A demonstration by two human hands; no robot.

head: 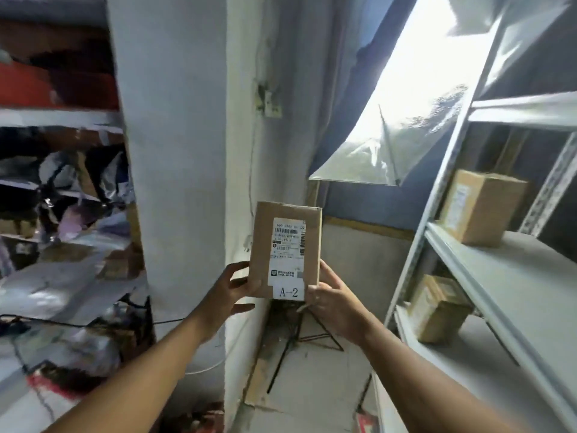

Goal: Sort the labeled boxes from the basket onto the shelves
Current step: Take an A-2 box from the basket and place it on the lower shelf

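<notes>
Head view: both hands grip one cardboard box [285, 250] by its bottom corners, left hand [232, 289] and right hand [331, 303], held upright in mid-air beside the grey shelves [487, 267]. Held only at the lower edge, it could tip forward and drop. A white tag reads "A-2"; the shipping label's print is too blurred to read.
</notes>
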